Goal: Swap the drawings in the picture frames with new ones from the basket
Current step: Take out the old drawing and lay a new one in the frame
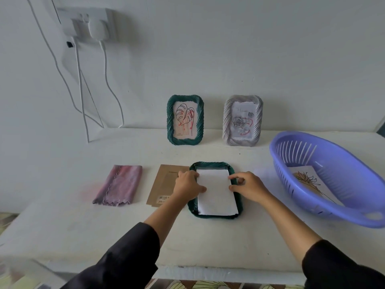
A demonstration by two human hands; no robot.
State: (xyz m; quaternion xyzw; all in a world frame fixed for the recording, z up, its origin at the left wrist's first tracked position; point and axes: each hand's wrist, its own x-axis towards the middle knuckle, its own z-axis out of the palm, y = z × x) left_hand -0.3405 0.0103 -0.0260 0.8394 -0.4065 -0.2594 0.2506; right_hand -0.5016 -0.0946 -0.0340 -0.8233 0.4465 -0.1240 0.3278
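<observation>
White table bears a face-down green frame; left hand and right hand pinch the side edges of the white sheet lying in it.

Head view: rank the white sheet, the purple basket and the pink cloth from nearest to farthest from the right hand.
1. White sheet, centre, at the right hand's fingers.
2. Purple basket, close by on the right.
3. Pink cloth, far left.
</observation>
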